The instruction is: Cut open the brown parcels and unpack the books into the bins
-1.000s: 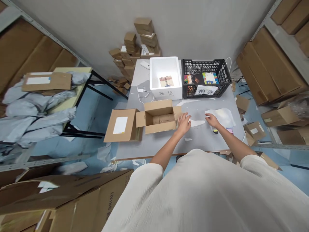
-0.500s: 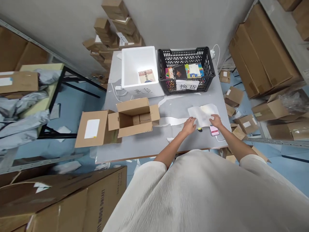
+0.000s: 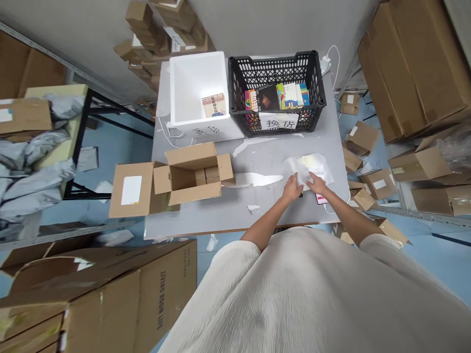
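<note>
A thin, whitish, see-through bag (image 3: 324,169) lies at the right of the table, with a pale yellow and printed sheet (image 3: 313,161) showing at its far part. My left hand (image 3: 292,188) grips the bag's near left edge, thumb toward the other hand. Close beside it, my right hand (image 3: 317,184) has its fingers closed on the near edge. The exact finger contact is too small to make out. Just below the right hand a phone (image 3: 321,199) with a pink screen is partly covered, a white cable running from it.
An open carton (image 3: 195,195) and a closed labelled box (image 3: 129,191) stand at the table's left. Behind are a white foam box (image 3: 198,90) with a book and a black crate (image 3: 239,113) of books. Cartons (image 3: 362,137) fill the floor at right.
My hands have come closer together along the bag's near edge, the right one moving left. The bag has shifted and turned, baring its printed sheet. The whole view has moved slightly.
</note>
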